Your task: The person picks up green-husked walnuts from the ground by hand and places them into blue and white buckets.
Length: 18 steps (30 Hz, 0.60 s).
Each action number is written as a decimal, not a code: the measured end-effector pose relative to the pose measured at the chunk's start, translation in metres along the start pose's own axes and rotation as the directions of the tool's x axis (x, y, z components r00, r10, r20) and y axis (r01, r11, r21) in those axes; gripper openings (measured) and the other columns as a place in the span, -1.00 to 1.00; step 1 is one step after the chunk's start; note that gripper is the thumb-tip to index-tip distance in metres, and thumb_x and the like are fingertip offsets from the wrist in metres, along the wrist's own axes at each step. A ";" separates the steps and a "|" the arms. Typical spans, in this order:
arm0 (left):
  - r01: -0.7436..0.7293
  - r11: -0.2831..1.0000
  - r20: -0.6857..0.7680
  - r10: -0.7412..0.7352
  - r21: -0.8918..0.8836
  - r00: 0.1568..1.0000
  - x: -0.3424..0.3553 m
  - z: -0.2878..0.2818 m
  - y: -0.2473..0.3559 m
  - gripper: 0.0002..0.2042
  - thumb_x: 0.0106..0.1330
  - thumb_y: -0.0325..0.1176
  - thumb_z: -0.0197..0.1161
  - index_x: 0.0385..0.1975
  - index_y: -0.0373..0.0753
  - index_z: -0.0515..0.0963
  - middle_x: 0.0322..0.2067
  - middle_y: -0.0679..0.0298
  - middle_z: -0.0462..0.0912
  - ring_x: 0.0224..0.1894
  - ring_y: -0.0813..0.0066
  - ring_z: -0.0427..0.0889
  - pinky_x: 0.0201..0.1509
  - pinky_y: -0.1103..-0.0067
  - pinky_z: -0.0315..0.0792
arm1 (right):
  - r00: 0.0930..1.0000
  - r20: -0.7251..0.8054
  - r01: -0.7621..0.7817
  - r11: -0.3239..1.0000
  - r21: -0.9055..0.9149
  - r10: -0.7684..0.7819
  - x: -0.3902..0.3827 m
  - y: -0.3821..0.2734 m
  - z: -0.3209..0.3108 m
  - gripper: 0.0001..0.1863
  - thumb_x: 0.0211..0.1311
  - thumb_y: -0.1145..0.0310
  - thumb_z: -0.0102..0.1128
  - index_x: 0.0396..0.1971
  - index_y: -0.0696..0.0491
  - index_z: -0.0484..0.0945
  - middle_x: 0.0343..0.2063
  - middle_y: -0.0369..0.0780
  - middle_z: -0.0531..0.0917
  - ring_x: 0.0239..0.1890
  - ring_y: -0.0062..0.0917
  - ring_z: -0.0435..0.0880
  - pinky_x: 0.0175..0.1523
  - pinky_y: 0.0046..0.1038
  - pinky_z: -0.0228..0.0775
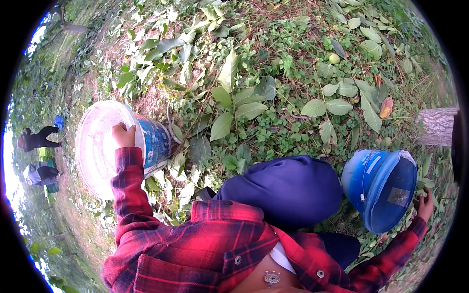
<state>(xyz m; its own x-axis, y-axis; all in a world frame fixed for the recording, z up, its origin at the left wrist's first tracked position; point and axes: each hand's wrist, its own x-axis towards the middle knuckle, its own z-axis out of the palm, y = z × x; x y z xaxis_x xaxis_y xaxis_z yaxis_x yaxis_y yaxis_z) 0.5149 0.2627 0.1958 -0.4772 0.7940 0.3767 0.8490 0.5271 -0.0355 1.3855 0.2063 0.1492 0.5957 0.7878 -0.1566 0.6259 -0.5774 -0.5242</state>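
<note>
My left hand (124,135) is closed on the rim of a white-lined bucket (155,139) with a scuffed blue outside, tilted so its pale inside shows. My right hand (422,202) is low among leaves beside a blue bucket (361,176), its fingers bent and apart; whether its fingertips touch anything is too small to tell. The blue bucket stands beside my dark trousered knee (278,190), with a clear patch at its bottom. Round green fruits (334,58) lie among the leaves and weeds around me.
A tree trunk (435,127) stands at the right. Fallen leafy sprigs (227,73) cover the weedy ground ahead. Far left, two people (41,139) are bent over, with blue and green containers (46,155) near them. Another trunk (73,28) is at upper left.
</note>
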 end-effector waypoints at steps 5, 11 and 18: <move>-0.076 0.956 0.030 0.088 -0.284 0.996 0.026 -0.063 0.040 -0.76 -0.31 -0.37 0.29 -0.85 -0.40 0.39 -0.88 0.22 0.36 -0.82 0.55 0.28 -0.73 0.62 0.16 | 0.989 -0.014 0.146 0.988 0.047 -0.145 0.023 -0.051 -0.001 -0.69 0.07 0.48 -0.11 -0.13 -0.01 0.31 -0.63 -0.29 0.43 -0.64 -0.67 0.44 -0.55 -0.65 0.30; -0.445 0.713 0.043 0.552 -0.542 0.833 0.053 -0.102 0.169 -0.77 -0.20 -0.34 0.23 -0.74 -0.42 0.45 -0.83 0.22 0.41 -0.79 0.55 0.34 -0.70 0.64 0.21 | 0.985 -0.031 0.170 0.980 0.104 -0.167 -0.005 -0.105 0.000 -0.70 0.08 0.46 -0.13 -0.13 -0.02 0.31 -0.64 -0.30 0.43 -0.64 -0.70 0.43 -0.52 -0.67 0.31; -0.823 0.384 -0.015 0.903 -0.419 0.430 -0.042 -0.093 0.308 -0.82 -0.14 -0.33 0.20 -0.64 -0.30 0.42 -0.78 0.16 0.39 -0.71 0.33 0.41 -0.63 0.54 0.26 | 0.998 -0.023 0.065 0.982 0.180 -0.062 -0.084 -0.035 0.010 -0.73 0.03 0.47 -0.05 -0.20 0.03 0.36 -0.65 -0.30 0.44 -0.61 -0.69 0.44 -0.48 -0.68 0.31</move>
<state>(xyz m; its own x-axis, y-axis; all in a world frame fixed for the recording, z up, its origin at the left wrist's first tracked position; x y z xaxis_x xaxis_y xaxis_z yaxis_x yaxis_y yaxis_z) 0.8171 0.3636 0.2553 0.5650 0.8126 0.1434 0.8140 -0.5773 0.0644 1.3083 0.1625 0.1724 0.5672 0.8169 -0.1050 0.5625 -0.4773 -0.6751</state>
